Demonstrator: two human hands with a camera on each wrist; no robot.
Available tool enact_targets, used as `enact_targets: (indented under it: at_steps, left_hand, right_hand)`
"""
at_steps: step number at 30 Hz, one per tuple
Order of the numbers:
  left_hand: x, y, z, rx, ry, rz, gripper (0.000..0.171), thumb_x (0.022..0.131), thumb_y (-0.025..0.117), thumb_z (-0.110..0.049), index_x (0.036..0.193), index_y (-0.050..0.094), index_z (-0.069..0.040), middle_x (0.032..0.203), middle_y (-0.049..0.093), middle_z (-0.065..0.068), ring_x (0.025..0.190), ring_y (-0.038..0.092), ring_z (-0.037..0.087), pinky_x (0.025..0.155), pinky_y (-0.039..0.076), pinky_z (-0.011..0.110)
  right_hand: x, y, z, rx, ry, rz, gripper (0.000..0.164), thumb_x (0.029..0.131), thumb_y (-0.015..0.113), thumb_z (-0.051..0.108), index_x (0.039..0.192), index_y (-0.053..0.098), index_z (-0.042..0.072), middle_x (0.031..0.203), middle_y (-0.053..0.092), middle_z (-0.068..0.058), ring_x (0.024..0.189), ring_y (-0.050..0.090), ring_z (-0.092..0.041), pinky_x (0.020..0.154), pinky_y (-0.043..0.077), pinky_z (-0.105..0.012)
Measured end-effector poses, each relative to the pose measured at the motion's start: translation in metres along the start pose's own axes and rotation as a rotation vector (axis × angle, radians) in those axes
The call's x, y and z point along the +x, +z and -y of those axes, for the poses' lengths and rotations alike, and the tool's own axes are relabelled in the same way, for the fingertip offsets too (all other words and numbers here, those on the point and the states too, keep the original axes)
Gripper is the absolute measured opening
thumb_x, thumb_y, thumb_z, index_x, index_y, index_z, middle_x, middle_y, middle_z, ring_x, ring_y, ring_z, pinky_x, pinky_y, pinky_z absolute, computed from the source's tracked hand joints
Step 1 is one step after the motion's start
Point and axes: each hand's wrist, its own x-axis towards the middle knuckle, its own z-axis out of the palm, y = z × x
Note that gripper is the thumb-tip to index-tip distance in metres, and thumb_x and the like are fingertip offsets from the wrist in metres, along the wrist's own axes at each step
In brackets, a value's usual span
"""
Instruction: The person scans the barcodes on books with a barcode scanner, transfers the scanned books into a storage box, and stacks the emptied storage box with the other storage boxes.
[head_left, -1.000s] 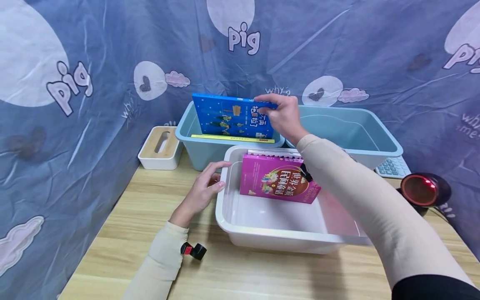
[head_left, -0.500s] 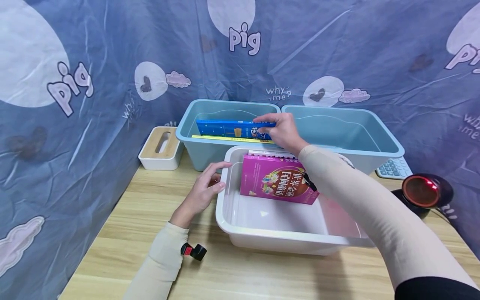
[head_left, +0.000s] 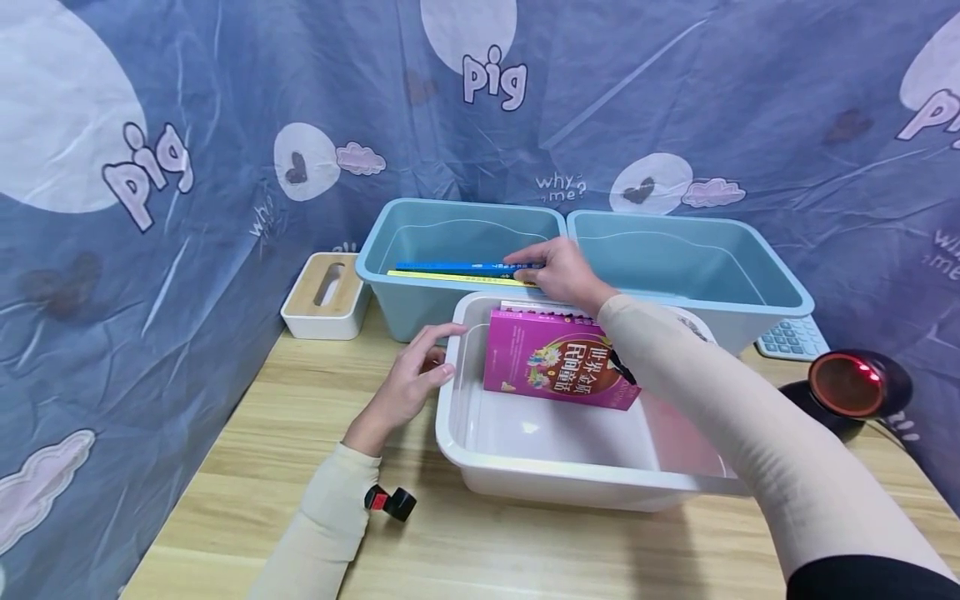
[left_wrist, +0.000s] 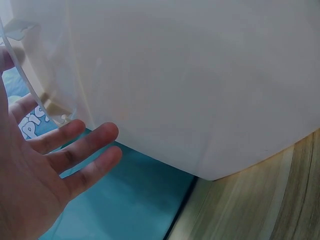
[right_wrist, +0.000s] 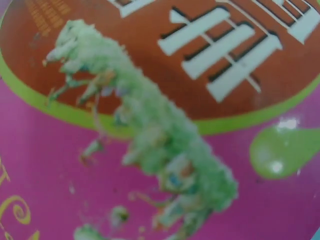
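Observation:
In the head view my right hand point(head_left: 562, 271) pinches the right end of a blue book point(head_left: 442, 267), low inside the left blue bin point(head_left: 408, 304). Only a strip of its cover edge shows above the rim. A yellow-edged book point(head_left: 450, 277) stands just in front of it, along the near wall. My left hand point(head_left: 408, 375) grips the left rim of a white tub point(head_left: 540, 475); in the left wrist view several of its fingers point(left_wrist: 82, 147) lie outside the wall. A magenta book point(head_left: 555, 358) leans inside the tub; its cover fills the right wrist view.
Another blue bin point(head_left: 765, 258) stands at right. A tissue box point(head_left: 322, 300) with a wooden lid sits left of the bins. At right are a light-blue keypad point(head_left: 791, 337) and a dark round device point(head_left: 862, 383). White-edged books point(head_left: 536, 307) stand behind the magenta book.
My right hand has lowered the blue book into the left blue bin, from standing high above the rim to nearly level with it. The left hand stays at the tub's rim.

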Motion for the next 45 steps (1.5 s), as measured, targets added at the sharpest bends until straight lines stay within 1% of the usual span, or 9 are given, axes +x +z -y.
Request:
enact_targets:
  at_steps: [9,15,22,26,30,32,38,42,45]
  left_hand:
    - [0.001,0.001,0.000,0.006,0.007,-0.007,0.054,0.093,0.052,-0.028,0.145,0.049,-0.015,0.138,0.051,0.012,0.097,0.063,0.025,0.084,0.052,0.035]
    - [0.000,0.000,0.000,0.001,0.012,-0.008,0.054,0.092,0.052,-0.026,0.145,0.049,-0.013,0.138,0.051,0.013,0.097,0.064,0.027,0.085,0.052,0.041]
    - [-0.001,0.000,-0.004,-0.005,0.007,-0.012,0.053,0.093,0.051,-0.026,0.145,0.049,-0.014,0.139,0.050,0.014,0.102,0.066,0.032,0.087,0.053,0.043]
    - [-0.001,0.001,-0.005,0.002,-0.003,-0.011,0.053,0.093,0.051,-0.027,0.145,0.048,-0.015,0.140,0.049,0.014,0.105,0.066,0.033,0.088,0.053,0.043]
    - [-0.001,0.002,-0.005,0.008,-0.002,-0.011,0.053,0.093,0.051,-0.026,0.145,0.049,-0.015,0.138,0.050,0.014,0.105,0.066,0.033,0.089,0.053,0.042]
    - [-0.001,0.002,-0.005,0.005,0.001,-0.014,0.053,0.093,0.051,-0.026,0.145,0.049,-0.014,0.138,0.050,0.014,0.105,0.066,0.033,0.089,0.053,0.041]
    - [-0.002,0.002,-0.005,0.006,-0.009,-0.011,0.053,0.093,0.051,-0.026,0.145,0.049,-0.016,0.139,0.049,0.013,0.107,0.065,0.033,0.088,0.053,0.041]
    - [-0.001,0.002,-0.004,0.010,0.002,-0.018,0.052,0.093,0.051,-0.024,0.144,0.049,-0.014,0.134,0.051,0.014,0.104,0.066,0.032,0.086,0.054,0.036]
    - [-0.001,0.003,-0.004,0.010,0.020,-0.023,0.052,0.093,0.051,-0.022,0.144,0.050,-0.013,0.133,0.051,0.015,0.102,0.066,0.032,0.085,0.053,0.033]
  right_hand:
    - [0.000,-0.005,-0.003,-0.032,0.023,0.119,0.047,0.091,0.074,0.034,0.133,0.067,0.013,0.133,0.068,-0.008,0.130,0.060,-0.024,0.108,0.047,-0.042]
    - [-0.004,-0.013,-0.005,-0.010,0.064,0.168,0.053,0.091,0.072,0.038,0.137,0.063,0.013,0.133,0.068,-0.007,0.127,0.062,-0.024,0.107,0.048,-0.044]
    - [-0.013,-0.031,0.005,0.014,0.045,0.127,0.049,0.092,0.072,0.035,0.136,0.064,0.013,0.130,0.070,-0.007,0.127,0.062,-0.024,0.108,0.047,-0.046]
    - [-0.020,-0.046,0.011,0.024,0.034,0.094,0.044,0.094,0.071,0.032,0.133,0.067,0.013,0.127,0.071,-0.009,0.121,0.066,-0.025,0.109,0.046,-0.046]
    - [-0.033,-0.063,0.018,0.024,0.035,0.069,0.040,0.094,0.071,0.033,0.129,0.069,0.013,0.121,0.073,-0.010,0.115,0.069,-0.027,0.106,0.048,-0.049]
    - [-0.041,-0.072,0.022,0.004,0.027,0.064,0.036,0.094,0.071,0.032,0.124,0.072,0.012,0.114,0.075,-0.011,0.109,0.070,-0.028,0.101,0.051,-0.049]
    - [-0.073,-0.092,0.033,-0.110,-0.002,0.084,0.022,0.094,0.071,0.022,0.111,0.076,0.010,0.096,0.078,-0.010,0.088,0.073,-0.024,0.082,0.060,-0.036]
    - [-0.099,-0.101,0.039,-0.169,-0.024,0.104,0.023,0.093,0.072,0.021,0.113,0.075,0.011,0.093,0.078,-0.008,0.086,0.074,-0.022,0.076,0.058,-0.031]
    - [-0.118,-0.103,0.037,-0.193,-0.043,0.114,0.031,0.091,0.074,0.021,0.120,0.072,0.010,0.101,0.078,-0.009,0.091,0.074,-0.023,0.079,0.058,-0.033]
